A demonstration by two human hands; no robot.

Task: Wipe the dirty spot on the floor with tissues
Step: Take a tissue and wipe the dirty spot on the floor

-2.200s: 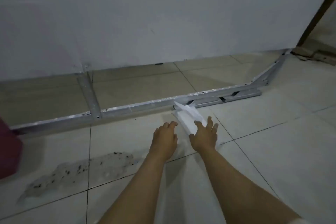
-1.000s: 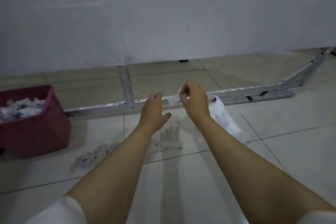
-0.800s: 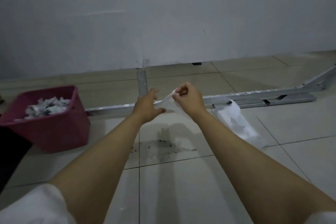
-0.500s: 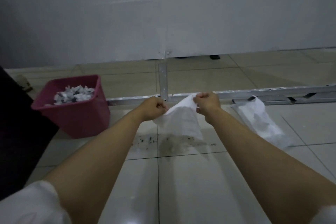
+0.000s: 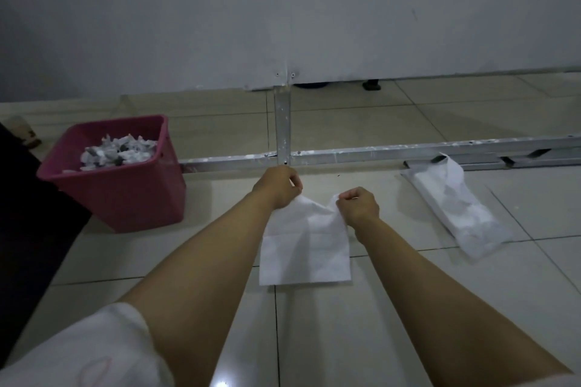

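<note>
A white tissue [image 5: 306, 248] hangs unfolded between my hands over the pale tiled floor. My left hand [image 5: 278, 187] pinches its upper left corner and my right hand [image 5: 358, 206] pinches its upper right corner. The sheet drops down toward me and covers the floor beneath it, so the dirty spot is hidden from view. A plastic pack of tissues [image 5: 452, 206] lies on the tiles to the right of my right hand, with one sheet sticking up at its far end.
A pink bin [image 5: 125, 195] holding crumpled used tissues stands at the left. A metal frame rail [image 5: 377, 154] runs across the floor just beyond my hands, with a crosspiece [image 5: 282, 122] going back to the white wall panel. Something dark fills the left edge.
My right hand lifted a tissue from the pack, then both hands spread it out flat. The view swung left, bringing the pink bin in, and the tissue now covers the dirty patch.
</note>
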